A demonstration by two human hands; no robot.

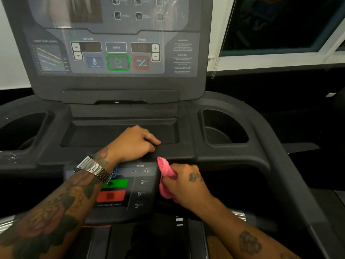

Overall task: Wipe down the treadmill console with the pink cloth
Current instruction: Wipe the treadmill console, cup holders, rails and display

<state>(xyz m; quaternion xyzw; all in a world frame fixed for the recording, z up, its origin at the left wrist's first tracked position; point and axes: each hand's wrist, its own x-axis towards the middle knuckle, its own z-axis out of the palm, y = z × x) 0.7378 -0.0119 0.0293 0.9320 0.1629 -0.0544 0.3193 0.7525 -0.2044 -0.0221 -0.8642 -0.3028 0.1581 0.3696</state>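
The dark treadmill console (115, 58) fills the upper middle, with a button panel showing green start and red stop keys. Below it a lower control panel (141, 191) carries speed keys and green and red pads. My right hand (184, 184) is shut on a bunched pink cloth (165, 171), which presses against the right edge of the lower panel. My left hand (134, 143), with a metal watch on the wrist, rests curled on the front rim of the centre tray (121, 131) and holds nothing visible.
A cup holder (224, 128) sits to the right of the tray and another (22, 129) to the left. The right handrail (280, 165) curves down towards me. A dark window (280, 25) and a white wall lie beyond.
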